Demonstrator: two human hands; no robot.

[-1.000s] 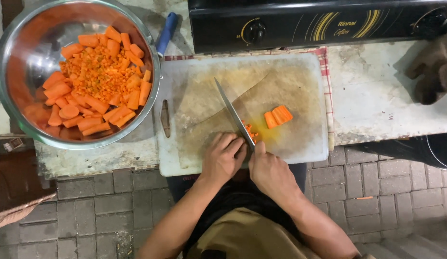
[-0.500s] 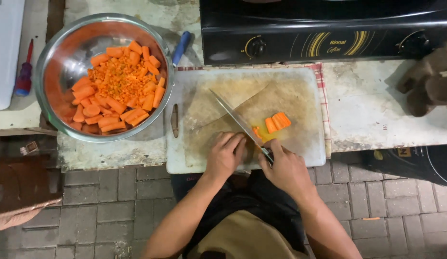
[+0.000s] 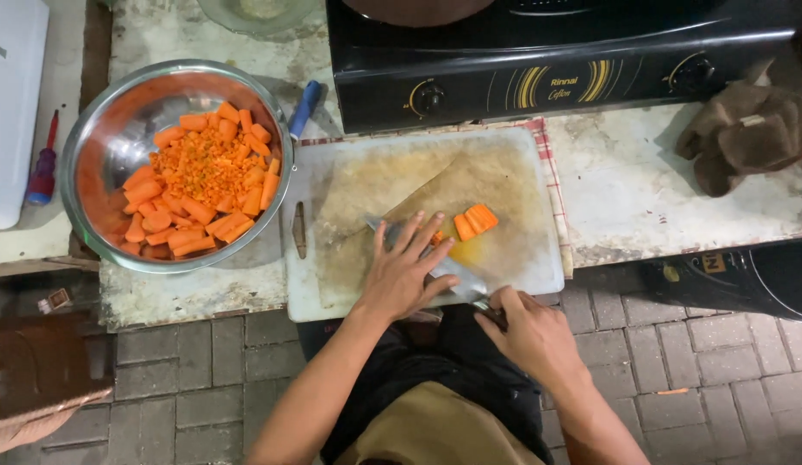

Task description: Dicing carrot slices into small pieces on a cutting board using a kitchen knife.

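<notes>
Orange carrot pieces just beyond left hand fingers spread on knife blade, right hand gripping handle

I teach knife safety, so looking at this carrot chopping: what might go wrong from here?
1. The left hand lies flat on the knife blade with fingers spread; if the blade tilts or slides, fingertips may meet the edge.
2. The cutting board overhangs the counter's front edge near the person, so downward pressure there might tip it.
3. The right hand grips the handle beyond the board's edge, close to the body; a slip could swing the blade toward the lap.
</notes>
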